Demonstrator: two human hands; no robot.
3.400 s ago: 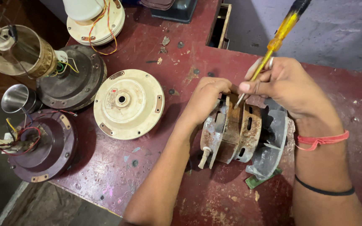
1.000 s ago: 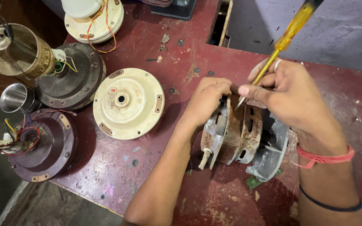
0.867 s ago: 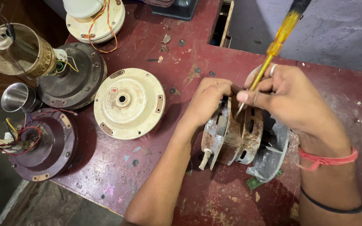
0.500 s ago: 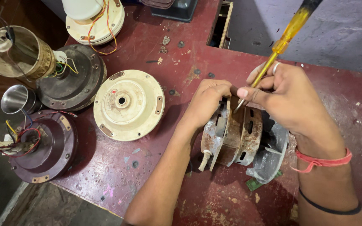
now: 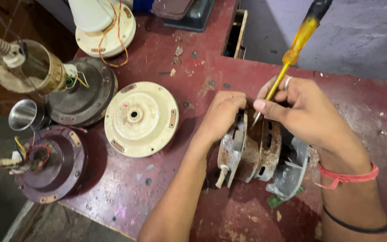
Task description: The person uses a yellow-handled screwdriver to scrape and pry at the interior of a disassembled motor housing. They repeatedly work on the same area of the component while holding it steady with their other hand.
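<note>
A rusty fan motor (image 5: 252,152) stands on its edge on the red table (image 5: 193,80), its two covers split apart. My left hand (image 5: 222,114) grips the top of the left cover (image 5: 230,150) and holds it upright. My right hand (image 5: 303,112) pinches a yellow-handled screwdriver (image 5: 294,47) like a pen. The shaft slants down to the left and its tip sits in the gap between the covers. A loose grey cover (image 5: 290,170) leans against the motor's right side.
A cream fan cover (image 5: 140,118) lies flat left of the motor. Further left are a dark motor housing (image 5: 86,96), a maroon housing with wires (image 5: 52,163), a brass canopy (image 5: 34,67), a metal cup (image 5: 23,114) and a white housing (image 5: 106,24). The table's near edge runs bottom left.
Little has changed. My right hand and the screwdriver have shifted slightly at the gap between the covers, while my left hand has kept its hold on the motor.
</note>
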